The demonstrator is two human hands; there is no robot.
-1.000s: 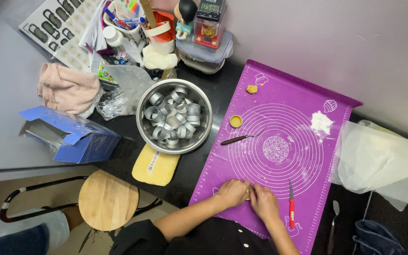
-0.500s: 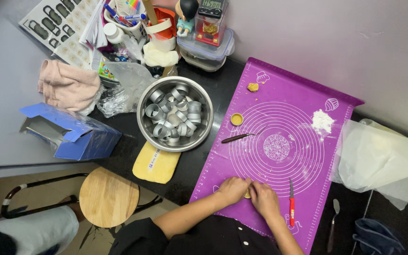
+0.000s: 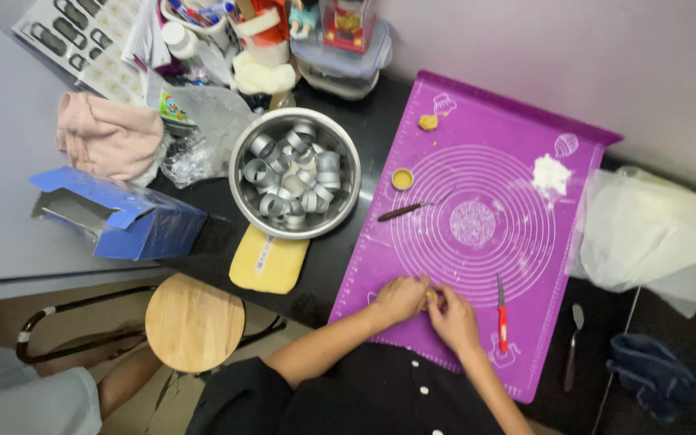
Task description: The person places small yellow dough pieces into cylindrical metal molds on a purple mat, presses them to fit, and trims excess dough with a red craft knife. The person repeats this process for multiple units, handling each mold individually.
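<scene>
- I see my left hand [image 3: 398, 298] and right hand [image 3: 453, 320] meeting at the near edge of the purple mat [image 3: 477, 161], fingers of both pinched together on a small yellow piece of dough [image 3: 431, 296].
- The dough sits between my fingertips, just above the mat; most of it is hidden.
- A red-handled knife [image 3: 501, 310] lies on the mat just right of my right hand.
- A thin dark tool [image 3: 403, 211] lies farther up the mat.
- A steel bowl [image 3: 245, 200] of metal rings [image 3: 296, 179] stands on the dark tabletop [image 3: 324, 266], left of the mat.
</scene>
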